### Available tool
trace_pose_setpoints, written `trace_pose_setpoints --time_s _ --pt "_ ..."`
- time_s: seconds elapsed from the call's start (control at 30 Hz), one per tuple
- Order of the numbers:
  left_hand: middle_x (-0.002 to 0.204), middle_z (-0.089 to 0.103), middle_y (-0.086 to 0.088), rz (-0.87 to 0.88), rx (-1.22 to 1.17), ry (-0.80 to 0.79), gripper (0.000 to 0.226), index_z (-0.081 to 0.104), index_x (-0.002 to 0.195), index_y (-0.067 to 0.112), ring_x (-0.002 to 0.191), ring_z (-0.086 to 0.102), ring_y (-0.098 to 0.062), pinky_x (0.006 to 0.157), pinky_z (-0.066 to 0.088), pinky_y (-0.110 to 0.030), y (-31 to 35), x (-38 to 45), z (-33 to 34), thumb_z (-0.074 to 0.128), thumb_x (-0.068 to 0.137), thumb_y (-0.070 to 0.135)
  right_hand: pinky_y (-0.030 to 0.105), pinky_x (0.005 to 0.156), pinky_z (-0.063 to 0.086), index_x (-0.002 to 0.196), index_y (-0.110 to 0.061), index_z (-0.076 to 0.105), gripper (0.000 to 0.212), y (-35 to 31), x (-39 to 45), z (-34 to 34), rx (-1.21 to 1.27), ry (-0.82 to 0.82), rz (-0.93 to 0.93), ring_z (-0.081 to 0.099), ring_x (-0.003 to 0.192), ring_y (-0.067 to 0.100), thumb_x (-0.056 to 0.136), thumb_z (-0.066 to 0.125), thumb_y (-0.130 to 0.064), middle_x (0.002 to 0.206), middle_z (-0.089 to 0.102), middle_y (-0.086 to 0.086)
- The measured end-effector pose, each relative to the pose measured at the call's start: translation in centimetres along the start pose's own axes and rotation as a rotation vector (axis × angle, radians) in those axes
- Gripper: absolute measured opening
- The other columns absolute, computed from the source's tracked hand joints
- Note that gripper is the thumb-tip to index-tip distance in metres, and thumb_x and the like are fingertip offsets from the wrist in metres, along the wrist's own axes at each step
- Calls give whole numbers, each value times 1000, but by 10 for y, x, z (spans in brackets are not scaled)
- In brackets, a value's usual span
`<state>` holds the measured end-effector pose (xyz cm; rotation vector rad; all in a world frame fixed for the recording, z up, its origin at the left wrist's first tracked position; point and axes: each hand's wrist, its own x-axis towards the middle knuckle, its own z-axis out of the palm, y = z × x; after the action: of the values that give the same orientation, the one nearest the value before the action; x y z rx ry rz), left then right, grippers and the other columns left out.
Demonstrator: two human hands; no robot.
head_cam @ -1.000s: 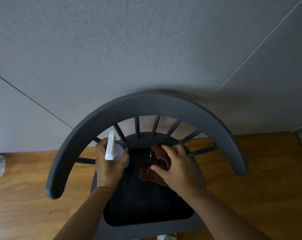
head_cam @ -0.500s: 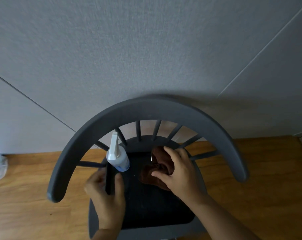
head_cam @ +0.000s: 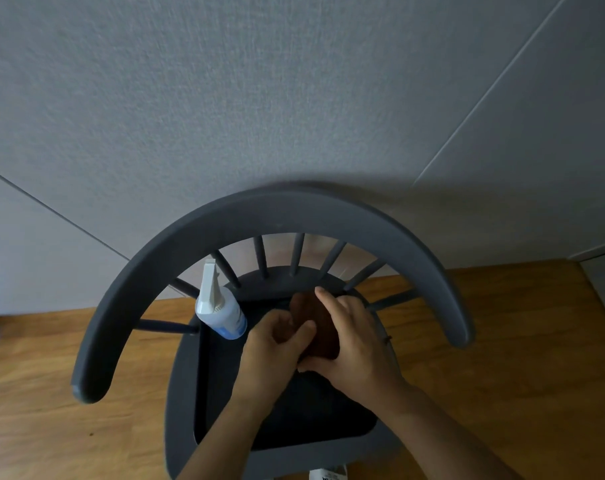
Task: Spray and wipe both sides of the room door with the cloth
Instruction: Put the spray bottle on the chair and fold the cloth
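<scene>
One dark chair [head_cam: 273,216], wooden floor [head_cam: 501,375], grey wall [head_cam: 259,98], hands on cloth [head_cam: 323,327]

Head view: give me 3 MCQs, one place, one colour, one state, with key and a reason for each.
1. Where does the spray bottle stand?
A. on the floor
B. on the chair seat
C. in the left hand

2. What colour is the cloth?
A. brown
B. white
C. green

3. What is the right hand doing?
A. hanging idle
B. holding the cloth
C. squeezing the bottle

Key: B, the bottle stands upright at the seat's left rear; A, brown fabric shows between the hands; B, its fingers curl round the cloth, which the left hand meets.
</scene>
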<state>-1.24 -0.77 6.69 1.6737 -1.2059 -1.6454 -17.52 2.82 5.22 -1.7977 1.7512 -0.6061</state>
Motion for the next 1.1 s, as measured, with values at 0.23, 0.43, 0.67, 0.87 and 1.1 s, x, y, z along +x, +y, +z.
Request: trace_pose_setpoints --time_s 0.23,0.43,0.67,0.87,1.1 --pt "97 75 -3 109 -124 -164 12 67 101 17 95 73 -24 86 62 -39 -5 -1 -6 59 103 8 32 95 59 138 -40 54 60 -8 -3 -16 600 -40 342 65 113 2 86 83 -37 122 66 -13" --pt "115 72 -3 321 -59 -185 19 68 105 30 108 70 -25 94 60 -46 -18 -5 -11 61 104 13 17 77 54 101 -33 69 28 -11 1 -29 350 5 278 65 96 -1 79 87 -38 97 69 -15" --pt "149 51 7 730 293 -45 9 58 95 21 135 54 -22 101 52 -31 -20 0 -24 62 95 28 16 69 49 90 -32 56 39 -17 7 -46 236 9 277 61 88 -5 74 90 -41 87 65 -15" --pt "121 66 -3 390 -21 -191 47 48 121 25 109 72 -23 83 64 -36 -6 -6 -21 82 89 21 13 69 45 88 -38 46 44 -21 12 -54 192 2 151 58 87 -1 77 89 -36 85 59 -14" --pt "148 47 7 233 252 -272 118 25 154 42 134 53 -10 104 53 -27 -36 14 -26 94 60 61 13 81 49 105 -44 54 37 -23 14 -65 276 -114 193 60 103 -3 86 82 -28 105 63 -20"
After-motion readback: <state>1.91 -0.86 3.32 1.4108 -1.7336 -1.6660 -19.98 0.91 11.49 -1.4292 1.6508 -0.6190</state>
